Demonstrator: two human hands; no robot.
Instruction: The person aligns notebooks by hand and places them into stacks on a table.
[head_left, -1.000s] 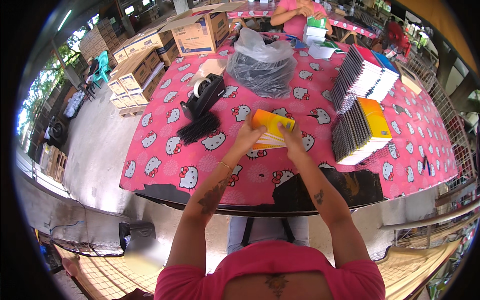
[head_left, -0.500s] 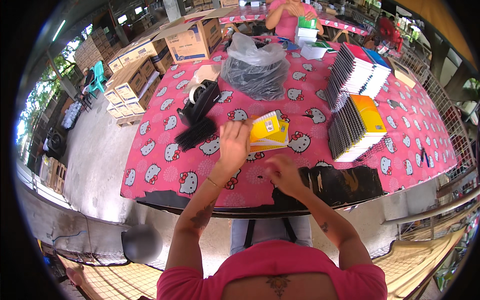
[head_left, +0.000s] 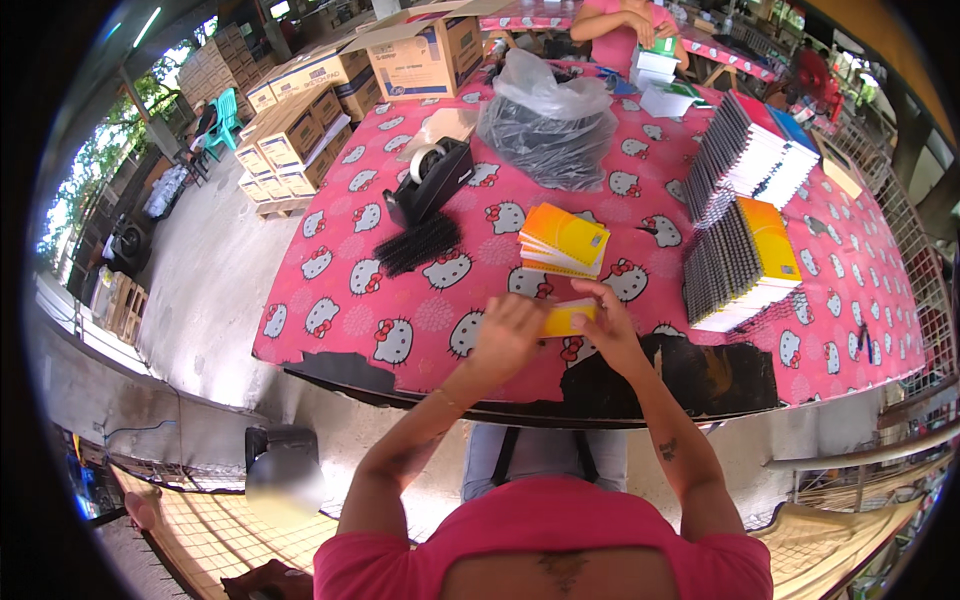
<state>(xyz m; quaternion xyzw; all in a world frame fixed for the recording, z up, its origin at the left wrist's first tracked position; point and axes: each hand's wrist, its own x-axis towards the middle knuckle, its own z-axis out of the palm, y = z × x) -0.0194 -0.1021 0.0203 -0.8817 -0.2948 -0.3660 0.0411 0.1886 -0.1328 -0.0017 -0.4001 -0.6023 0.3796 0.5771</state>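
Note:
Close to the table's front edge, I hold a small yellow notebook (head_left: 568, 319) between both hands. My left hand (head_left: 508, 335) is closed on its left end, and my right hand (head_left: 613, 328) grips the right end with thumb and fingers. Just beyond lies a fanned pile of orange-and-yellow notebooks (head_left: 562, 240), with small holes along their edges. Left of that pile rests a bunch of black spiral binding coils (head_left: 418, 246), touching a black tape dispenser (head_left: 432, 187). To the right stands a stack of yellow notebooks (head_left: 742, 262) with black spiral spines.
A clear plastic bag (head_left: 550, 130) with dark contents sits mid-table. Taller stacks of spiral notebooks (head_left: 750, 150) stand at the right, near a small dark tool (head_left: 865, 343). An open carton (head_left: 425, 62) is at the far left. Across the table, another person (head_left: 622, 35) handles green notebooks.
My left hand has brought one yellow notebook from the pile toward me. My right hand, empty before, now grips it too. The view has shifted slightly.

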